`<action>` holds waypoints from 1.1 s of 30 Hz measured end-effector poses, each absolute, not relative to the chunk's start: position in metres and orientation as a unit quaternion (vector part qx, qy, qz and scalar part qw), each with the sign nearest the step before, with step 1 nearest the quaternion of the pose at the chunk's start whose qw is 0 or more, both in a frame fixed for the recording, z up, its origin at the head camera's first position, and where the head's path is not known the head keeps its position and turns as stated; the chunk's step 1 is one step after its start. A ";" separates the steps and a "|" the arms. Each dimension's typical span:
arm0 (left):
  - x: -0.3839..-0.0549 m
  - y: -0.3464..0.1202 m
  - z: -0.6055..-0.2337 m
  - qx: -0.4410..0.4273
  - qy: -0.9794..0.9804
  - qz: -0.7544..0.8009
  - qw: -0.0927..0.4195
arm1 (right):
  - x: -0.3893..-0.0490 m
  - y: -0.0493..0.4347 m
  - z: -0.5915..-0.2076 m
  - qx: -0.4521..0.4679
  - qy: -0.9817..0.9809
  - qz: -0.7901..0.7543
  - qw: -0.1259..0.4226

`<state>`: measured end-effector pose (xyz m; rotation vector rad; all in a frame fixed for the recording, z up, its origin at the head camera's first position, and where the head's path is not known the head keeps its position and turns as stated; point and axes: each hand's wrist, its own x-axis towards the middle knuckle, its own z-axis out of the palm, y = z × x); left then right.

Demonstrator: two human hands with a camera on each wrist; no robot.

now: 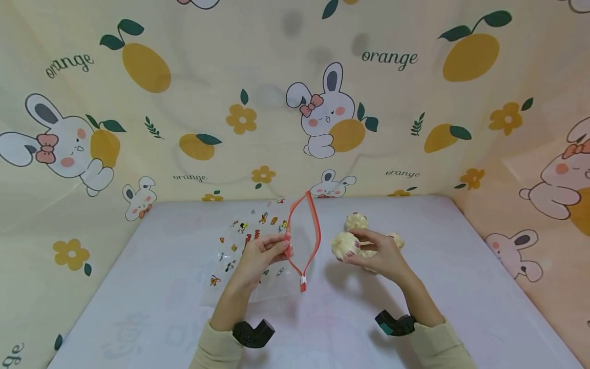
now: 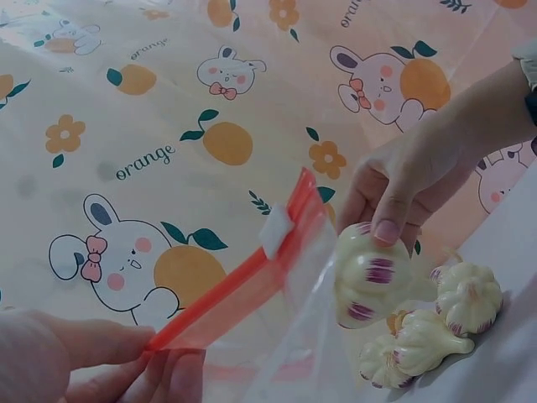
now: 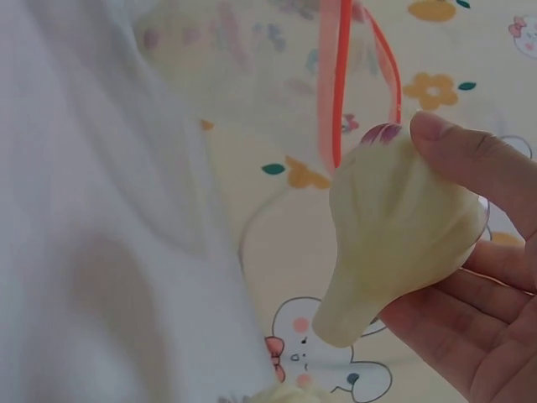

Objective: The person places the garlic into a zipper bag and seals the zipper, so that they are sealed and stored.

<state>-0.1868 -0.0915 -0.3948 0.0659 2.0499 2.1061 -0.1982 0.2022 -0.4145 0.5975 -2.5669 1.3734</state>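
Observation:
My left hand pinches one red edge of a clear zip bag printed with small cartoon figures. The bag's red zip mouth gapes wide, and a white slider sits near one end. In my right hand is a garlic bulb, pale with purple streaks, gripped between thumb and fingers just right of the bag mouth. The right wrist view shows that bulb with its stem pointing down, overlapping the red edge. Three more garlic bulbs lie clustered on the table behind and beneath the right hand.
A white table spreads under both hands. Patterned cloth with rabbits and oranges hangs behind and at both sides. Each wrist wears a black camera mount.

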 end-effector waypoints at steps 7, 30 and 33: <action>-0.187 -0.092 -0.395 0.023 0.692 0.714 0.101 | -0.198 0.194 -0.409 0.186 -0.856 0.476 0.080; -0.188 -0.091 -0.395 0.017 0.693 0.714 0.101 | -0.200 0.162 -0.395 0.181 -0.820 0.532 0.107; -0.188 -0.091 -0.396 0.017 0.692 0.714 0.101 | -0.200 0.157 -0.392 0.176 -0.811 0.548 0.102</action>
